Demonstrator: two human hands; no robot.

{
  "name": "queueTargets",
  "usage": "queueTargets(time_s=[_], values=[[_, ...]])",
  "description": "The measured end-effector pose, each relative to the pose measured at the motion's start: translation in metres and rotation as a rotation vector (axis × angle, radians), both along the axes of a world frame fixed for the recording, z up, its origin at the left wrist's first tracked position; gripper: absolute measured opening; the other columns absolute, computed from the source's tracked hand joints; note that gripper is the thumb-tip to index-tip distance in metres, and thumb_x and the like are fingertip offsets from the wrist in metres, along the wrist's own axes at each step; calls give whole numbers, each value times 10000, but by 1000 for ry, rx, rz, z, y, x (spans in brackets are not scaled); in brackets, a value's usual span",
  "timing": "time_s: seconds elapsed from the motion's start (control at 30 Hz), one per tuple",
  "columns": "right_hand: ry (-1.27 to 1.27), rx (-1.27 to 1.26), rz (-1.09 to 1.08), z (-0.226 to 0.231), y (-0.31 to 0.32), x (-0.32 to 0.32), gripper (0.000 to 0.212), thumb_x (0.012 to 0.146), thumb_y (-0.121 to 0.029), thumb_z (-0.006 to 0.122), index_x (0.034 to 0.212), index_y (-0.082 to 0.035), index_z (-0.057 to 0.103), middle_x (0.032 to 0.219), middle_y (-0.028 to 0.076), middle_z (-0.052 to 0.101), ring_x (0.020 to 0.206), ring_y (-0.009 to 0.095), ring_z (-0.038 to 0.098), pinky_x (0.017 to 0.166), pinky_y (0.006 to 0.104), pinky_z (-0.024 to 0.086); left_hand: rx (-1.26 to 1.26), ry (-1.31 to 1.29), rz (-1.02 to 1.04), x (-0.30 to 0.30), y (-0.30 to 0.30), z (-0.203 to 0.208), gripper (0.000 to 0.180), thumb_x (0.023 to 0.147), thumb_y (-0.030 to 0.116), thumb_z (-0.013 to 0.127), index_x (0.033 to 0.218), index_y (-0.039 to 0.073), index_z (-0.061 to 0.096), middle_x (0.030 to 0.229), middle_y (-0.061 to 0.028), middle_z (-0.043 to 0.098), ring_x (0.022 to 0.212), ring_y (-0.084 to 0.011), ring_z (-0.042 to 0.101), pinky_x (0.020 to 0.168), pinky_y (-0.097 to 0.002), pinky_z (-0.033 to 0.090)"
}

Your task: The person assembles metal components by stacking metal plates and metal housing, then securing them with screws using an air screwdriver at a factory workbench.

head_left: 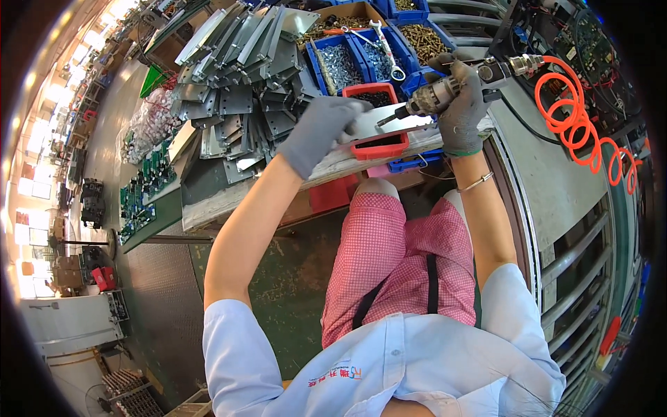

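Observation:
My right hand, in a grey work glove, is wrapped round an air screwdriver whose bit points left and down. The bit's tip is over a flat, pale metal plate, close to its surface; I cannot tell whether they touch. At the plate's left end is my left hand, also gloved, its fingers closed on the edge and partly hidden. The plate lies across a red bin at the bench's front edge. Small dark parts show behind the plate.
A tall stack of metal brackets stands left. Blue bins of screws are at the back, with a wrench across them. An orange coiled air hose runs right from the screwdriver. Green circuit boards lie farther left.

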State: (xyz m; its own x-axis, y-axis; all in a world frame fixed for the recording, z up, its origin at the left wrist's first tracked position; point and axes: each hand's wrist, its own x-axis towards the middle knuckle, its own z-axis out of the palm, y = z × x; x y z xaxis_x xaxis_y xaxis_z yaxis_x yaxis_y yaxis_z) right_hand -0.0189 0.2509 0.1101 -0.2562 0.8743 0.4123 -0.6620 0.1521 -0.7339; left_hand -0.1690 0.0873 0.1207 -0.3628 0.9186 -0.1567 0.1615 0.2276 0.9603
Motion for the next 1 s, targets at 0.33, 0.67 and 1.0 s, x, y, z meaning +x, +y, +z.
queueTargets(time_s=[0.33, 0.67, 1.0], values=[[-69, 79, 207, 8, -15, -26, 232, 865, -132, 524, 1067, -18, 537, 913, 126, 639, 821, 199, 660, 685, 325, 581, -175, -326, 386, -13, -58, -48, 474, 912, 478, 543, 985, 12, 599, 749, -75, 625, 524, -66, 524, 386, -173, 338], [-142, 250, 338, 22, -50, -55, 273, 854, -230, 556, 1008, -4, 575, 904, 136, 648, 779, 194, 658, 654, 317, 581, -171, -425, 192, -16, -47, -46, 392, 945, 405, 499, 958, 27, 602, 718, -50, 637, 536, -92, 554, 433, -208, 360], [-221, 413, 493, 49, -70, -76, 206, 797, -74, 597, 988, 4, 602, 839, 98, 649, 652, 141, 621, 587, 276, 552, -28, -205, 344, -10, -24, -65, 320, 868, 275, 607, 709, -2, 624, 555, -20, 519, 453, -97, 445, 420, -268, 358]])
